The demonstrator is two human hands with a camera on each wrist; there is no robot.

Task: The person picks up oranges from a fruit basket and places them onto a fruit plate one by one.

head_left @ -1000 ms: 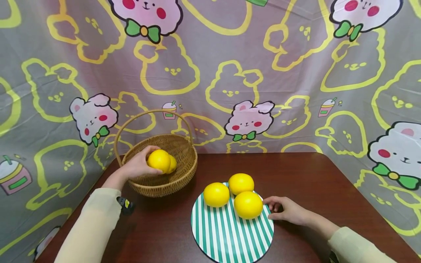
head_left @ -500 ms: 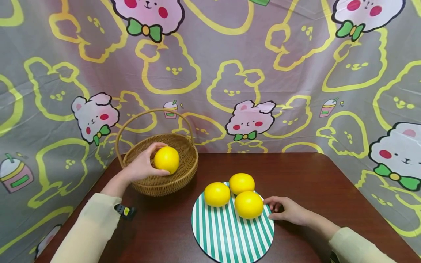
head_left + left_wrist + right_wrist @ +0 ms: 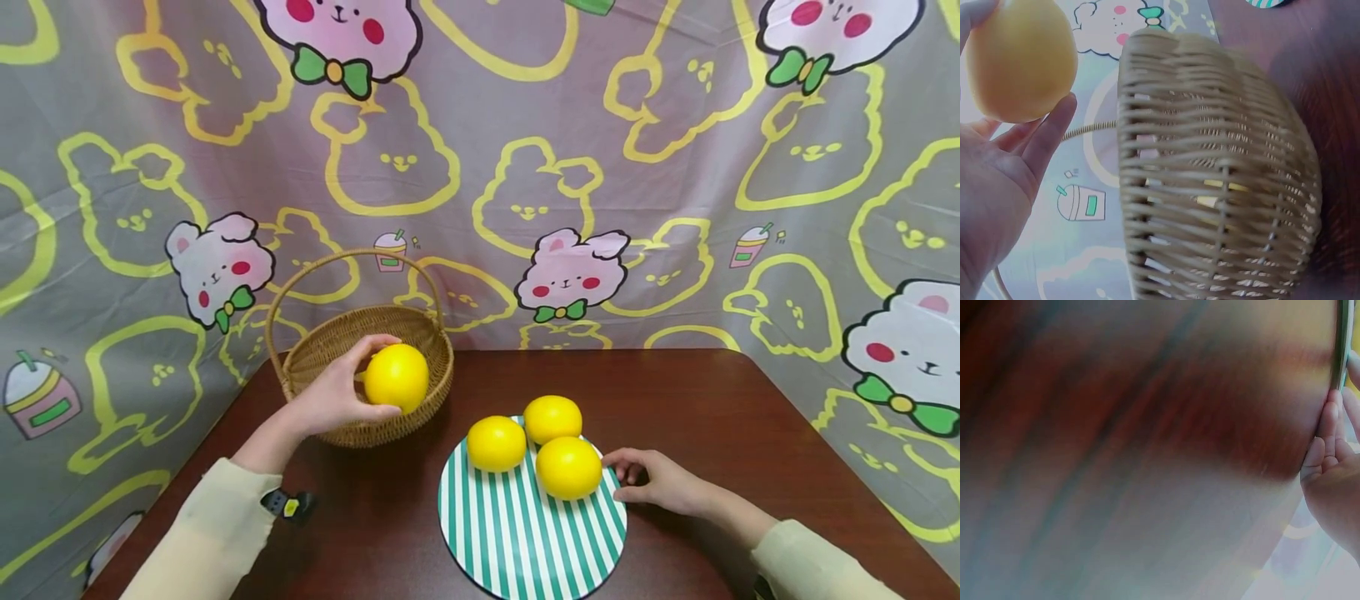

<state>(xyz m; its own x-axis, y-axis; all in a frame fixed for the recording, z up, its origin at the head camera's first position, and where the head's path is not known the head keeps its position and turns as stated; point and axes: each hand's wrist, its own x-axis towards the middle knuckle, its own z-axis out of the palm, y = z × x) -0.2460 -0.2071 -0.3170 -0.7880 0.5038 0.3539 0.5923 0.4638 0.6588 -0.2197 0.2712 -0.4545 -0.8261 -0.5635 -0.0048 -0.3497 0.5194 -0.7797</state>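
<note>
My left hand (image 3: 337,392) holds a lemon (image 3: 397,379) between curled fingers and thumb, in front of the wicker basket (image 3: 431,396). A sliver of yellow shows between this lemon and the palm. In the left wrist view the held lemon (image 3: 1022,59) is beside the woven basket wall (image 3: 1210,150), with patches of yellow showing through the weave. Three lemons (image 3: 497,444) sit together on a round green-and-white striped plate (image 3: 517,542). My right hand (image 3: 660,483) rests with index finger and thumb spread at the plate's right rim, close to the nearest lemon (image 3: 568,468).
The dark brown table (image 3: 675,400) extends around the plate. The basket's tall arched handle (image 3: 356,252) rises at the left, near a patterned cloth backdrop (image 3: 465,167) that surrounds the table's back and sides.
My left hand has brought its lemon rightward and toward the basket's front rim. The second lemon visible behind it earlier is now mostly hidden. My right hand and the plate have stayed put.
</note>
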